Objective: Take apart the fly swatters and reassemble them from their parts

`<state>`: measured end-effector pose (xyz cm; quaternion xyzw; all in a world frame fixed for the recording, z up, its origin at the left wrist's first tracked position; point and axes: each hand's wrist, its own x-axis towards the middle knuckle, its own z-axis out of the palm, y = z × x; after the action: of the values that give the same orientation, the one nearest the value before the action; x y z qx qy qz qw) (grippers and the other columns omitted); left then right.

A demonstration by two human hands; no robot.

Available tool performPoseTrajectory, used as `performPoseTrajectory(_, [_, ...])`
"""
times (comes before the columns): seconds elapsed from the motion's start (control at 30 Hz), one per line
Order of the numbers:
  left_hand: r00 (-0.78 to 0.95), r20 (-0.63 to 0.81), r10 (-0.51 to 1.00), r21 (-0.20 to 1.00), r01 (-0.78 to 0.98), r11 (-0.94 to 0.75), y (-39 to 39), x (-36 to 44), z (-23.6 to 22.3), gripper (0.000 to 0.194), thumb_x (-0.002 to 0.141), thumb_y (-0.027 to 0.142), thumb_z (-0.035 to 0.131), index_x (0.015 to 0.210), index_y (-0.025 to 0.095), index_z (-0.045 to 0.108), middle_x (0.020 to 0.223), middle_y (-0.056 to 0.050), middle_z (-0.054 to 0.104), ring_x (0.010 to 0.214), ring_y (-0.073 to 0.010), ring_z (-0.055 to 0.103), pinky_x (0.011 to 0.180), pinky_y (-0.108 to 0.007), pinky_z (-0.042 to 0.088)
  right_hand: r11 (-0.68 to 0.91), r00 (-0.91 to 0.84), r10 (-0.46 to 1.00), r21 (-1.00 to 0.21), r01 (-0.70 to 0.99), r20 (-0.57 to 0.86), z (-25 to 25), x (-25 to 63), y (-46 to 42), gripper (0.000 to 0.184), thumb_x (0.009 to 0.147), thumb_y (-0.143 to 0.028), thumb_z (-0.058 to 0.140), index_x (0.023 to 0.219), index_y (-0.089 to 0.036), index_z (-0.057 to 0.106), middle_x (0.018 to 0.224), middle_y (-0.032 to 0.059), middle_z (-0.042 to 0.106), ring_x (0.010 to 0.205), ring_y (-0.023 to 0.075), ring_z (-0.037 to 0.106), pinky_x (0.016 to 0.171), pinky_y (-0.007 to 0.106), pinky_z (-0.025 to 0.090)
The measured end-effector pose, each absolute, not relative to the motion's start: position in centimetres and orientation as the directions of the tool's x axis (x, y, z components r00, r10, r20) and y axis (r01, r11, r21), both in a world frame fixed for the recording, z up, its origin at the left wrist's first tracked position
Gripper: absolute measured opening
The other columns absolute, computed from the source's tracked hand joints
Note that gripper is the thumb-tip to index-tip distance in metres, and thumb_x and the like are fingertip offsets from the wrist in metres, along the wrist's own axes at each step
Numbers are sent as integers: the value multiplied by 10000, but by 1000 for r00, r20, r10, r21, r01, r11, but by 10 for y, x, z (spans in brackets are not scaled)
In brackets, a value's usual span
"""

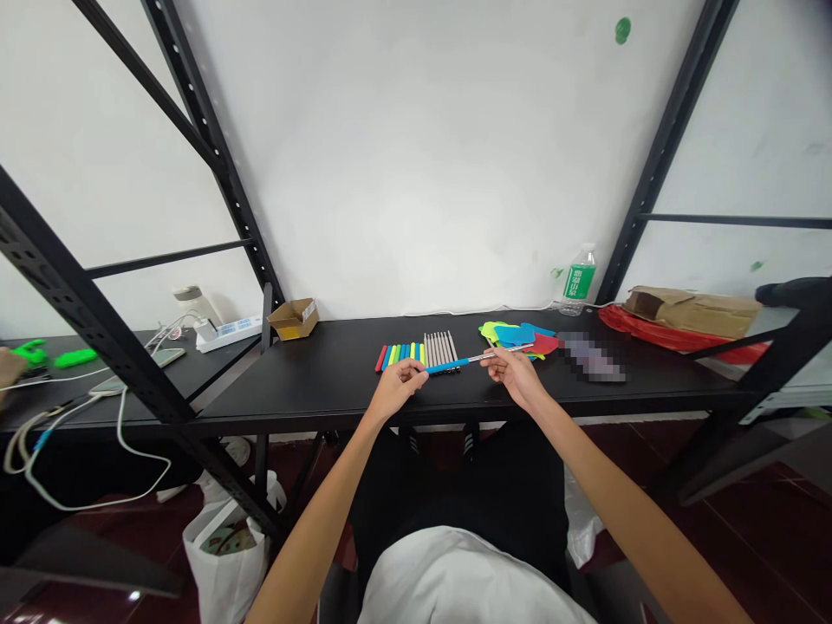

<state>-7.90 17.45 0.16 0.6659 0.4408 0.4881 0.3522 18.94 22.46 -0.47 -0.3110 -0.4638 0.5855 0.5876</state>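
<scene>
My left hand (395,390) is closed on the near end of a blue tube (448,367). A thin silvery rod (477,357) runs out of the tube's right end, and my right hand (512,378) pinches that rod between thumb and fingers. Tube and rod are in one line, tilted slightly up to the right above the black table (305,381). Behind my left hand lies a row of several red, blue, green and yellow tubes (398,354). Beside them are several grey metal rods (439,348), side by side. Flat yellow-green, blue and red pieces (513,335) lie heaped behind my right hand.
An open cardboard box (292,321) stands at the back left, near a white power strip (229,334). At the back right are a water bottle (578,282) and a brown package (695,310) on red plastic. Black metal posts (221,165) frame both sides.
</scene>
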Motion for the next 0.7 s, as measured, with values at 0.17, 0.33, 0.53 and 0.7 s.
performPoseTrajectory(0.17, [146,356,923,891,247,-382,177,-81,-1,284,830,438,676,920,172,632,651,20,564,580,-111,507,564,-238,426,121,-112,978,-913,-389,177,-3,189,223,320,700,-456,781,805,-156,752,718,83,742,535,117,568,474,232,383])
performPoseTrajectory(0.33, [138,336,932,900,245,-360,173,-78,3,283,826,439,676,913,173,632,651,16,563,591,-117,508,563,-236,425,119,-112,978,-915,-385,175,-2,188,222,320,702,-463,778,800,-160,749,714,79,740,536,117,567,478,234,382])
performPoseTrajectory(0.53, [131,313,941,905,261,-337,170,-77,8,321,899,453,570,742,174,594,677,1,583,567,-106,494,581,-239,413,118,-116,977,-912,-393,176,-4,189,224,313,710,-458,769,811,-162,753,724,78,741,534,117,567,484,241,385])
performPoseTrajectory(0.7, [134,317,939,898,275,-342,173,-79,4,433,936,484,495,654,168,584,658,-7,592,564,-108,500,565,-237,389,110,-113,979,-906,-408,169,-4,189,225,310,703,-452,771,815,-163,751,721,75,739,538,120,574,484,240,389])
